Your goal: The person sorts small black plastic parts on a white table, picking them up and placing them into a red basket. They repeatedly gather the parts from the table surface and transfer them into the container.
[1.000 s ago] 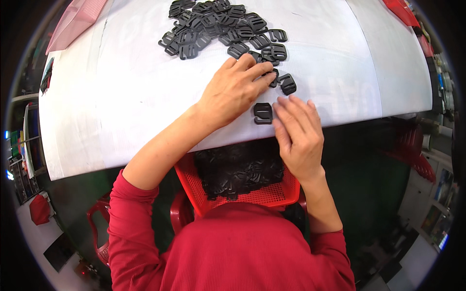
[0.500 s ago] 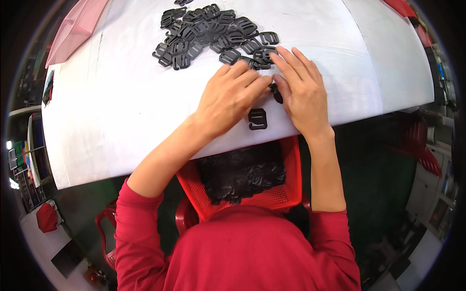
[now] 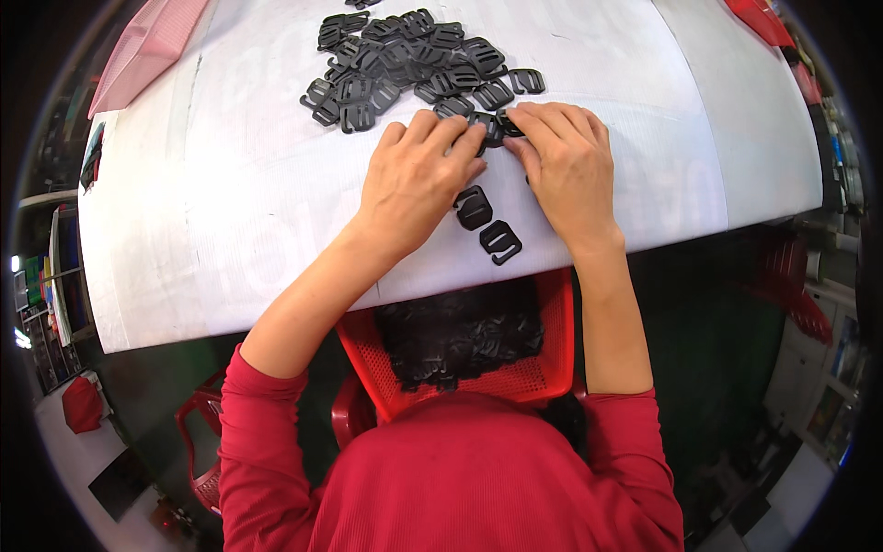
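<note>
A heap of black plastic buckles (image 3: 395,60) lies on the white tabletop. My left hand (image 3: 414,175) is at the heap's near edge, its fingers curled down on a black buckle (image 3: 487,129) that they partly cover. Beside it, my right hand (image 3: 568,161) has thumb and fingers closing on another buckle (image 3: 509,122), mostly hidden by the fingertips. Between my wrists, a loose buckle (image 3: 474,208) rests close to my left hand. A second loose one (image 3: 500,242) is nearer the table's front edge.
Below the front edge of the table (image 3: 276,230), a red plastic basket (image 3: 556,340) holds a mass of black pieces. A pink basket (image 3: 143,55) stands at the far left. Red chairs (image 3: 198,442) are on the floor beneath.
Both hands have shifted to the near side of the heap, the left drawing back slightly. Two loose buckles now show near the front edge, where one showed before.
</note>
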Tool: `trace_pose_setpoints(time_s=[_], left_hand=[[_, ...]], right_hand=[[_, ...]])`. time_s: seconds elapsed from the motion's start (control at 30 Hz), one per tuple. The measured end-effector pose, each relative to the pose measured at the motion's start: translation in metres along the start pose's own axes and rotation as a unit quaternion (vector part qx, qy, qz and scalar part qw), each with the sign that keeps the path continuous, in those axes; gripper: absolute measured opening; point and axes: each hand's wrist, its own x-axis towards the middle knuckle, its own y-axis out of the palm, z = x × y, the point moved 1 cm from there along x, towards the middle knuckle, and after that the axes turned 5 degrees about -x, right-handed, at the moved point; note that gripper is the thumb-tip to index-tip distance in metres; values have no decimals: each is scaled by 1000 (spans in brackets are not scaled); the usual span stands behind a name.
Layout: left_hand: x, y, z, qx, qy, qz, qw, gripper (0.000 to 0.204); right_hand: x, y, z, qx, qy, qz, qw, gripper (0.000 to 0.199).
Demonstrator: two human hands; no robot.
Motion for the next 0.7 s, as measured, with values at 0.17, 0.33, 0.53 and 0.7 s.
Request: trace_pose_setpoints(time_s=[0.17,0.33,0.53,0.7], left_hand=[[-9,-15,4,-73,-46,10,996,31],[-19,-25,17,-212,-173,52,960,22],[2,-4,28,-64,-80,-17,995,22],[14,3,26,-52,-30,9,998,28]], right_hand=[[-7,-18,7,93,73,54,992,23],[0,-20,-3,133,87,52,986,17],[56,32,-4,75,-94,27,992,29],[85,50,-43,-55,-76,56,994,29]])
